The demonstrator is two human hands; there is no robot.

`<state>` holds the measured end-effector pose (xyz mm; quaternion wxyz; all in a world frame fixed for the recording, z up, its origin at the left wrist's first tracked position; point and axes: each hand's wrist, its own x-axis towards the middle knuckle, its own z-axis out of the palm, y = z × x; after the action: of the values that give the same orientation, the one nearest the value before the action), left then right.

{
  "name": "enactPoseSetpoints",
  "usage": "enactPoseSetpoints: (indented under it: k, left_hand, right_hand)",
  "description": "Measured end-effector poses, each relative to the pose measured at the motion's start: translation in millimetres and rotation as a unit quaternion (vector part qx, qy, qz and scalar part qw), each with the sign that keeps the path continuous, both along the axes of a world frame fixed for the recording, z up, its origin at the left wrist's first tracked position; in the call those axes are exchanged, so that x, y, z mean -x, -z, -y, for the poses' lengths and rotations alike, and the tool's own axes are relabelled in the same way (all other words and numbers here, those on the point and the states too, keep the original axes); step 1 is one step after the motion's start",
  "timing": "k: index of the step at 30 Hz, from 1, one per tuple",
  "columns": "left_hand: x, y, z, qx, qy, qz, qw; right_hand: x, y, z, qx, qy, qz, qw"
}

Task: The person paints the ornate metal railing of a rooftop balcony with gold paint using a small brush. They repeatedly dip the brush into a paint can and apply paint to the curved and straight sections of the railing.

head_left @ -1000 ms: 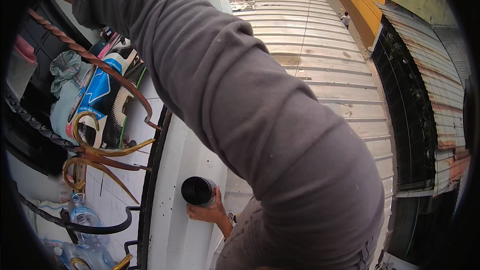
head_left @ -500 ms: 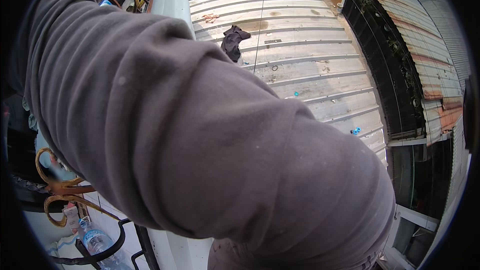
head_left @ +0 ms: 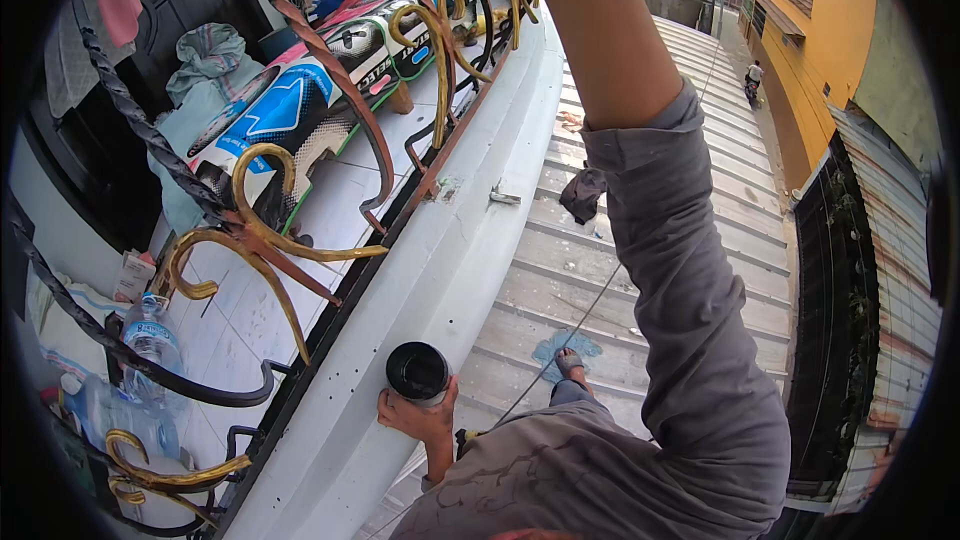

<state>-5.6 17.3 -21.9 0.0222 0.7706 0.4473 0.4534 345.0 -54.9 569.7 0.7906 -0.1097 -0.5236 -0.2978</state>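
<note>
My left hand [head_left: 420, 423] grips a small round can [head_left: 418, 372] from below and the side. The can is black inside and round its rim, with dark contents, and is held upright over the pale concrete ledge [head_left: 440, 290]; I cannot tell whether it touches. My right arm [head_left: 670, 240], in a rolled grey sleeve, stretches up past the top edge, so its hand is hidden. Left of the ledge runs a wrought-iron railing [head_left: 335, 70] with twisted brown and black bars. Its scrolls [head_left: 265, 230] are gold-coloured.
Behind the railing lie a banner-covered bundle [head_left: 290, 100], plastic bottles [head_left: 150, 340] and a tiled floor [head_left: 235, 325]. Right of the ledge, a corrugated metal roof [head_left: 540, 290] bears my foot [head_left: 568, 360] and a dark cloth [head_left: 583, 195]. A thin cable crosses it. A person [head_left: 753, 75] is in the alley.
My right arm has swung from across the view up to the top right. The railing, the ledge and my left hand with the can now show. The view has shifted too.
</note>
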Motion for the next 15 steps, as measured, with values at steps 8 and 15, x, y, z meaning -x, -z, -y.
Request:
enactPoseSetpoints:
  k: [8, 15]
  left_hand:
    - [0.2, -16.1, 6.1, 0.006, 0.037, -0.033, 0.999]
    - [3.1, -21.8, 7.4, 0.044, 0.06, -0.062, 0.995]
  right_hand:
    - [51.2, 304.8, 96.7, 0.118, 0.175, -0.315, 0.925]
    - [95.9, 446.8, 91.2, 0.321, -0.022, -0.506, 0.8]
